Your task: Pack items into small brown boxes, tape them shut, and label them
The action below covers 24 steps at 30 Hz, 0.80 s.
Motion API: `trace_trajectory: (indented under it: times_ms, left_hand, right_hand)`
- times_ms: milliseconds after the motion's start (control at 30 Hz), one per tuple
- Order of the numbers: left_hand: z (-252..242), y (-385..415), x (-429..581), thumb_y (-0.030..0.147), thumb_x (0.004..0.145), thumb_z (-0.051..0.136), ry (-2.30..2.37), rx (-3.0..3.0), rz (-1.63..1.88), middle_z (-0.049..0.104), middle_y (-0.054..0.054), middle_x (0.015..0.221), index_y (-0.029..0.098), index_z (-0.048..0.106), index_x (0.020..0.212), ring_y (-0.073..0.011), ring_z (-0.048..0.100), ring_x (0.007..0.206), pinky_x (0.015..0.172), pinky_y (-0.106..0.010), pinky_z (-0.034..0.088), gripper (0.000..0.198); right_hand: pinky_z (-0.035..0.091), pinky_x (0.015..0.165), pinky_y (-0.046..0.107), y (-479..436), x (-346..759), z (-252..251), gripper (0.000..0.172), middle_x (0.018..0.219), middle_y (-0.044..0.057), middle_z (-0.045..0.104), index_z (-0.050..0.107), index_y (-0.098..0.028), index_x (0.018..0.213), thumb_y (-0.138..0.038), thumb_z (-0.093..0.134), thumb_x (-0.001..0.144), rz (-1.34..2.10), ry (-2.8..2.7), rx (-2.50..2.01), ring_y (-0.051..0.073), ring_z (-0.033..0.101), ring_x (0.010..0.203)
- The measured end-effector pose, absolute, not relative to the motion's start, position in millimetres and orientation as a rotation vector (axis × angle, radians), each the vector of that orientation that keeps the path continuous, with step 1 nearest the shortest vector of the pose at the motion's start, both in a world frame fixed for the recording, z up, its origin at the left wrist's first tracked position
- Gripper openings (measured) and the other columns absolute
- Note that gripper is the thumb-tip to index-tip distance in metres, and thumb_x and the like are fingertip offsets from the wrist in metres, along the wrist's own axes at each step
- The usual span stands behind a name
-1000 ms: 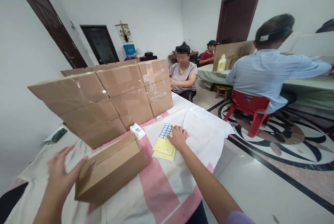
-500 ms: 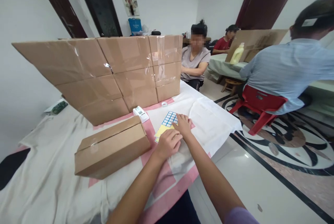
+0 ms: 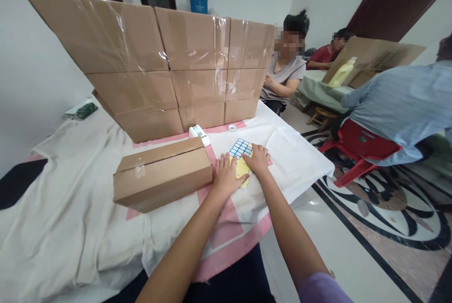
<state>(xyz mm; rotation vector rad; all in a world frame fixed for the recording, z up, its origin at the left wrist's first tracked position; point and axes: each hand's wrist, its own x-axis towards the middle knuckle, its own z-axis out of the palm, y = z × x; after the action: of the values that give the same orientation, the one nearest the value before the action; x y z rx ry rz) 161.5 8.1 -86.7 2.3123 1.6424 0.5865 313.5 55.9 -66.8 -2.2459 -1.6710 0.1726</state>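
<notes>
A sheet of blue-bordered label stickers (image 3: pixel 240 148), with a bare yellow part at its near end, lies on the cloth-covered table. My left hand (image 3: pixel 228 175) rests at the sheet's left edge, fingers spread and thumb across the yellow part. On the other side, my right hand (image 3: pixel 259 158) lies over the right edge with its fingers stretched out. Both hands press down rather than grip. Left of them is a closed cardboard box (image 3: pixel 164 176) with clear tape on top. Just behind the box sits a small white device (image 3: pixel 199 134), partly hidden by it.
A wall of stacked, taped cardboard boxes (image 3: pixel 197 67) stands at the table's back. A small tape roll (image 3: pixel 232 128) lies before it. One person (image 3: pixel 287 77) sits behind the table's far corner; another sits on a red chair (image 3: pixel 367 140) at the right.
My left hand has opened from a curled shape and spread flat at the sheet's left side. More of the yellow part shows now. The head view has shifted downward and left.
</notes>
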Motion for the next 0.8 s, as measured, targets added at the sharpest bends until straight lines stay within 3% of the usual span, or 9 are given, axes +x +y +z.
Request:
trace_trajectory:
  times_ms: [167, 267, 367, 433, 567, 667, 800]
  left_hand:
    - [-81.9, 6.9, 159.7, 0.066, 0.085, 0.061, 1.653, 2.3, 0.534, 0.032, -0.022, 0.165, 0.015, 0.046, 0.149, -0.0403, 0.024, 0.155, 0.125, -0.057, 0.021, 0.084]
    - [-80.1, 6.0, 158.9, 0.066, 0.086, 0.059, 1.654, 2.304, 0.523, 0.032, -0.021, 0.165, 0.015, 0.047, 0.149, -0.0401, 0.024, 0.155, 0.125, -0.057, 0.022, 0.081]
    - [-80.2, 6.1, 159.0, 0.065, 0.086, 0.061, 1.643, 2.316, 0.52, 0.032, -0.022, 0.165, 0.015, 0.047, 0.149, -0.0407, 0.024, 0.155, 0.125, -0.057, 0.023, 0.081]
    - [-81.0, 6.3, 159.5, 0.065, 0.085, 0.062, 1.649, 2.308, 0.533, 0.031, -0.022, 0.165, 0.015, 0.047, 0.149, -0.0407, 0.024, 0.155, 0.126, -0.058, 0.022, 0.083]
    - [-81.3, 5.4, 161.0, 0.065, 0.086, 0.061, 1.654, 2.279, 0.535, 0.031, -0.02, 0.166, 0.016, 0.047, 0.15, -0.0405, 0.023, 0.155, 0.125, -0.06, 0.023, 0.081]
    - [-79.3, 3.0, 161.8, 0.063, 0.088, 0.06, 1.651, 2.285, 0.527, 0.032, -0.018, 0.166, 0.015, 0.046, 0.15, -0.0407, 0.023, 0.155, 0.125, -0.061, 0.024, 0.079]
    - [-75.4, -1.2, 161.9, 0.056, 0.091, 0.059, 1.647, 2.288, 0.51, 0.034, -0.018, 0.165, 0.014, 0.045, 0.15, -0.0401, 0.026, 0.154, 0.124, -0.061, 0.026, 0.074]
  right_hand:
    - [0.045, 0.098, 0.042, 84.3, 326.5, -38.1, 0.065, 0.131, 0.018, 0.061, 0.061, -0.014, 0.124, -0.051, 0.079, 0.074, 0.425, -1.775, -2.365, 0.036, 0.051, 0.129]
    - [0.05, 0.082, 0.034, 101.5, 334.0, -23.7, 0.04, 0.105, 0.014, 0.071, 0.067, -0.014, 0.099, -0.036, 0.084, 0.07, 0.541, -1.85, -2.335, 0.029, 0.066, 0.104]
    - [0.049, 0.066, 0.028, 109.5, 339.9, -18.8, 0.021, 0.082, 0.007, 0.07, 0.065, -0.015, 0.079, -0.025, 0.082, 0.071, 0.662, -1.88, -2.292, 0.021, 0.067, 0.078]
    - [0.047, 0.06, 0.026, 109.8, 343.5, -21.2, 0.018, 0.078, 0.005, 0.068, 0.064, -0.016, 0.079, -0.022, 0.08, 0.072, 0.721, -1.876, -2.263, 0.018, 0.065, 0.072]
    - [0.047, 0.052, 0.024, 103.7, 350.1, -35.3, 0.028, 0.095, 0.007, 0.066, 0.064, -0.015, 0.105, -0.029, 0.071, 0.082, 0.718, -1.762, -2.208, 0.016, 0.063, 0.068]
    - [0.053, 0.059, 0.029, 100.0, 354.3, -46.7, 0.032, 0.111, 0.011, 0.058, 0.065, -0.016, 0.11, -0.032, 0.066, 0.083, 0.549, -1.67, -2.162, 0.018, 0.063, 0.076]
    - [0.051, 0.091, 0.04, 100.2, 360.6, -53.2, 0.025, 0.112, 0.013, 0.055, 0.069, -0.018, 0.101, -0.031, 0.068, 0.08, 0.314, -1.753, -2.215, 0.03, 0.054, 0.11]
